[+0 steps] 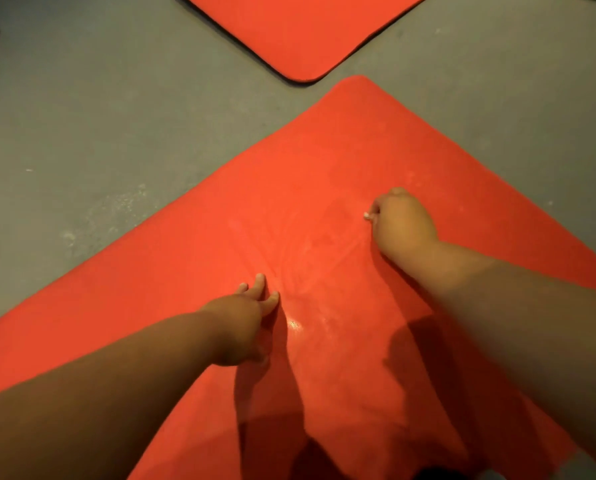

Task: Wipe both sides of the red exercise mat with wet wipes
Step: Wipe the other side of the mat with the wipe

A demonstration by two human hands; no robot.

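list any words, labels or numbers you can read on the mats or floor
None can be read. The near red mat shows only wet streaks, the second mat and the grey floor bear no print, and the white scrap in the right hand is too small to tell.

My forearms (pixel 116 393) are bare as far as I can see them. My left hand (pixel 244 327) and right hand (pixel 404 223) are bare too, with short, round-tipped fingers (pixel 260 284).
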